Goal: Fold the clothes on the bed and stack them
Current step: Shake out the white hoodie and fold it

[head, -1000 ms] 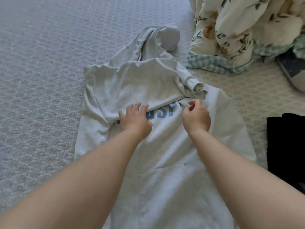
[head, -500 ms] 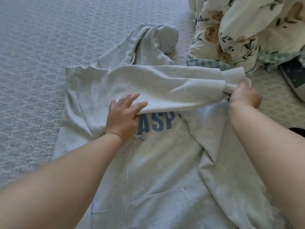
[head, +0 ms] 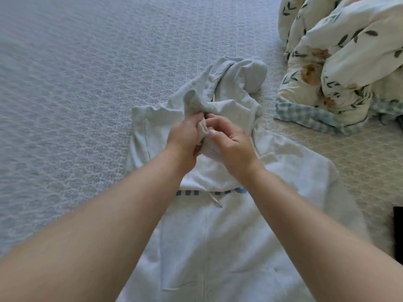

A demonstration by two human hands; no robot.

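A pale grey zip hoodie (head: pixel 218 236) lies front-up on the bed, its hood (head: pixel 246 77) bunched at the far end. Only the bottom edge of its blue chest lettering (head: pixel 187 192) shows under folded cloth, and a drawstring tip (head: pixel 216 201) lies beside the zip. My left hand (head: pixel 185 136) and my right hand (head: pixel 231 142) meet over the chest. Both pinch the bunched cuff end of a sleeve (head: pixel 202 129) between them. The sleeve runs up from the hands toward the hood.
The quilted grey-blue bedspread (head: pixel 76 105) stretches to the left and far side. A rumpled floral duvet with a checked edge (head: pixel 340 68) is heaped at the upper right. A black garment (head: pixel 398 232) shows at the right edge.
My right hand brought the sleeve cuff from the far right back to the middle. My left hand lifted off the chest and now pinches the cuff too. The sleeve covers most of the lettering.
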